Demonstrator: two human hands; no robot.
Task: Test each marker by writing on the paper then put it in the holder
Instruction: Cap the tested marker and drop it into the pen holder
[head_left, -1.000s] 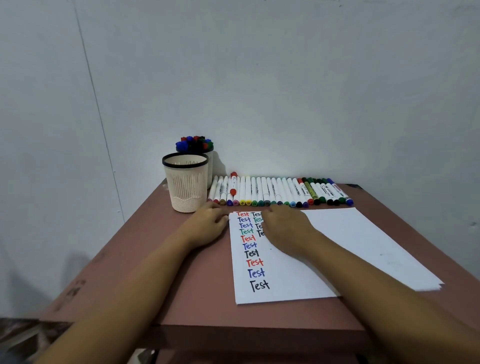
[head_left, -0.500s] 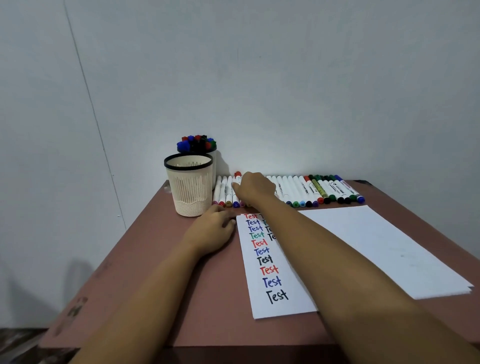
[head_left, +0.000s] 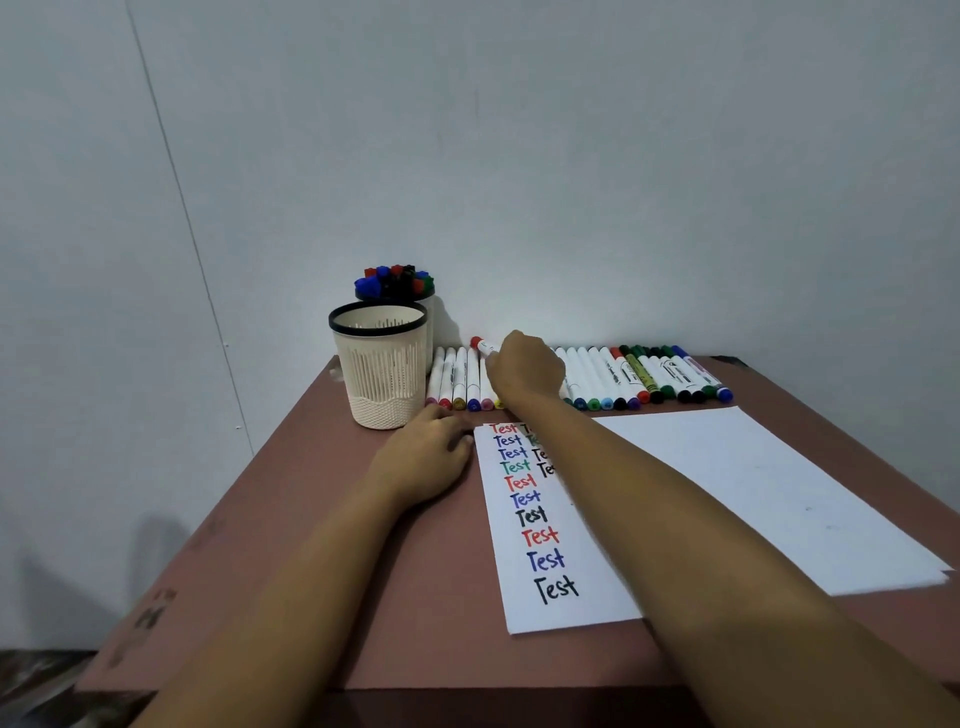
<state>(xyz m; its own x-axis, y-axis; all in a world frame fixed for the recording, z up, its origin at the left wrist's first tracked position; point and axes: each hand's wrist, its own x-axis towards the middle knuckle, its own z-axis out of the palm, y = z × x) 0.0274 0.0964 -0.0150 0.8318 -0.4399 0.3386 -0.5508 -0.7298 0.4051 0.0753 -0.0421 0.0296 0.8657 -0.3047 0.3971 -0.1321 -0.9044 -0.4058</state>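
Head view is showing the right-hand grip (head_left: 524, 371) reaching over the marker row (head_left: 623, 376) at the far edge of the bench (head_left: 291, 519) and clamping on the red-capped marker (head_left: 483, 345). The marker's cap end is sticking out to the far left of the knuckles. The fingertips are lying behind the back of the hand, so the contact points are not showing, and the hand is hiding the middle of the row. The right forearm is covering most of the second column of "Test" words on the paper (head_left: 753, 499), and the picture edge is cutting off the bench's right side. The rear holder (head_left: 395, 283) is standing largely hidden behind the front holder (head_left: 382, 374), with only its rim and the coloured caps inside it showing. One second ago the right-hand grip was resting on the paper; it is now working at the row. The left-hand grip (head_left: 428, 457) is staying put, fingers relaxed and holding nothing, touching the paper's left edge near its far corner. The front holder is standing near the bench's far-left corner, just beside the row's left end. Bare bench is lying open left of the left forearm and along the near edge below the paper.
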